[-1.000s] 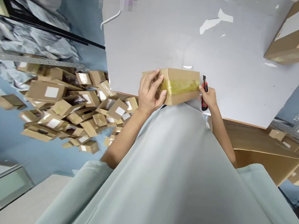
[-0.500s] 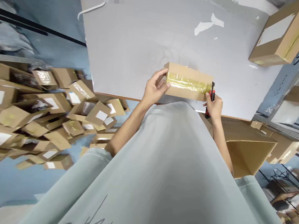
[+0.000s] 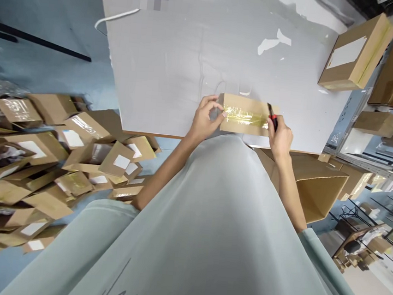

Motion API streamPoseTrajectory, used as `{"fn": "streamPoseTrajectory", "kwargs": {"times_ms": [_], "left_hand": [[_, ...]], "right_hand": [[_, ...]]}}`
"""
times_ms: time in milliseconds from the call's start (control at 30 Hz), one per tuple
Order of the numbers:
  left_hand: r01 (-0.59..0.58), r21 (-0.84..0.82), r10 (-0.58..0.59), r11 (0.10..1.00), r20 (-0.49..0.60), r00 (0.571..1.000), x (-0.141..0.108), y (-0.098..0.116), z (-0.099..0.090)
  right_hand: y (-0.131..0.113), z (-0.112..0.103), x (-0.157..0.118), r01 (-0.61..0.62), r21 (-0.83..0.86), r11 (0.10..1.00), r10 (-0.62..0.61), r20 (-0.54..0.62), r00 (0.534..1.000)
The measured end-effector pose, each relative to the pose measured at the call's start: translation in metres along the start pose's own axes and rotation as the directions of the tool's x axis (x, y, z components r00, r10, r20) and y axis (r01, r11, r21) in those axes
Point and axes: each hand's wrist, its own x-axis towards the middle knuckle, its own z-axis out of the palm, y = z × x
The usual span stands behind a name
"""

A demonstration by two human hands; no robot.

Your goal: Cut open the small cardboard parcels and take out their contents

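A small cardboard box (image 3: 245, 124) with shiny yellowish tape along its upper face lies at the near edge of the table. My left hand (image 3: 206, 118) grips its left end, thumb on the taped face and fingers around the back corner. In my right hand (image 3: 281, 136) is a red and black box cutter (image 3: 273, 118), its dark tip pointing up and away over the box's right end. That hand is closed around the handle, close against the box. Whether the cutter's blade is out, I cannot tell.
The grey table (image 3: 162, 70) carries torn white scraps (image 3: 274, 42) and a labelled cardboard box (image 3: 354, 54) at far right. A white cable (image 3: 116, 18) hangs at the left edge. Opened boxes (image 3: 77, 154) pile up on the floor at left; a large open carton (image 3: 320, 196) stands at right.
My right hand has brought the box cutter from upright beside the box's right end to tilted over it. The left hand keeps hold of the box. The view has shifted slightly.
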Motion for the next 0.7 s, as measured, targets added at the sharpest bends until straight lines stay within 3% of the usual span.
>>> {"fn": "streamPoseTrajectory", "kwargs": {"times_ms": [167,300,467,700], "left_hand": [[-0.05,0.018,0.049,0.999,0.058,0.997,0.011,0.002,-0.012],[-0.076,-0.014,0.077,0.997,0.117,0.99,0.013,-0.001,-0.014],[-0.069,-0.062,0.081,0.996,0.218,0.973,0.014,-0.009,-0.008],[-0.034,-0.087,0.055,0.996,0.256,0.965,0.014,-0.015,-0.008]], "right_hand": [[-0.055,-0.016,0.006,0.22,-0.162,0.962,-0.183,0.216,0.959],[-0.082,-0.02,0.011,0.304,-0.282,0.91,-0.208,0.325,0.923],[-0.096,-0.016,0.021,0.36,-0.353,0.864,-0.213,0.391,0.896],[-0.102,-0.01,0.031,0.381,-0.393,0.837,-0.207,0.416,0.885]]}}
